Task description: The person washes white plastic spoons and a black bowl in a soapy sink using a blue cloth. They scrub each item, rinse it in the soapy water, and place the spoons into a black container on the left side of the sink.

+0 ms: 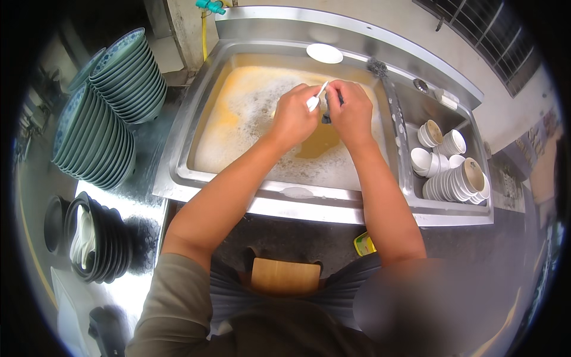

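Note:
Both hands are above the large stainless steel sink basin [184,156], which holds murky yellowish water under white foam [250,151]. A small white spoon [314,102] slants between my hands. My left hand [295,114] grips it near its bowl end. The fingertips of my right hand [351,107] meet the upper end of its handle. A dark grey scrubbing cloth or pad [327,117] is bunched in my right hand and hangs below the fingers. Part of it is hidden by the fingers. A small pale bit shows beside my left hand, too unclear to name.
Tall stacks of green-rimmed bowls [129,80] and black bowls [105,241] holding white spoons [82,236] stand on the left metal table. White cups and bowls [450,183] fill part of the right basin. A white dish [324,53] and a steel wool scrubber [377,68] sit along the back rim.

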{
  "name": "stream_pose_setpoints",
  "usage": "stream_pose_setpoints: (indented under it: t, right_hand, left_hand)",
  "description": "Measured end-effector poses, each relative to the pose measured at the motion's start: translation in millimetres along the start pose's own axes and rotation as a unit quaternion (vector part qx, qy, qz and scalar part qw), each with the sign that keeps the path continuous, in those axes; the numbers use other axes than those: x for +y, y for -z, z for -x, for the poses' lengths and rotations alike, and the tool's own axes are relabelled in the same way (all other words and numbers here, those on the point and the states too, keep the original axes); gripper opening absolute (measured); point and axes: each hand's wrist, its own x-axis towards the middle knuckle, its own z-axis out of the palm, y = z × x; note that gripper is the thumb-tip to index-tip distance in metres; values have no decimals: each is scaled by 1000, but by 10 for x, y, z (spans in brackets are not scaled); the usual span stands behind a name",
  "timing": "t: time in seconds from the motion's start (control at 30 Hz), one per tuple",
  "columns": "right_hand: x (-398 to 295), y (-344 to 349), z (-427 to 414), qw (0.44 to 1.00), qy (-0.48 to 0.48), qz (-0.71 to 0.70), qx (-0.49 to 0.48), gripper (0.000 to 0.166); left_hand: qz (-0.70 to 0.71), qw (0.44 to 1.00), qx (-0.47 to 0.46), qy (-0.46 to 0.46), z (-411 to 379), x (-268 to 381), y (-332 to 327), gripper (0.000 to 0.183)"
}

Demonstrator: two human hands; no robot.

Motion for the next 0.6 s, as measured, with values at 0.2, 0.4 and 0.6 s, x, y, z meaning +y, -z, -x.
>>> stream_pose_setpoints:
  t: [0.2,0.4,0.6]
  right_hand:
    - [-47,-62,-29,997,82,3,3,14]
    - [-10,-71,-47,994,105,23,12,17]
    - [34,-38,-35,996,89,19,17,13]
  left_hand:
    - [168,968,-12,186,12,190,99,30]
    - [119,988,6,102,12,38,102,30]
    - [15,1000,-10,25,12,51,88,27]
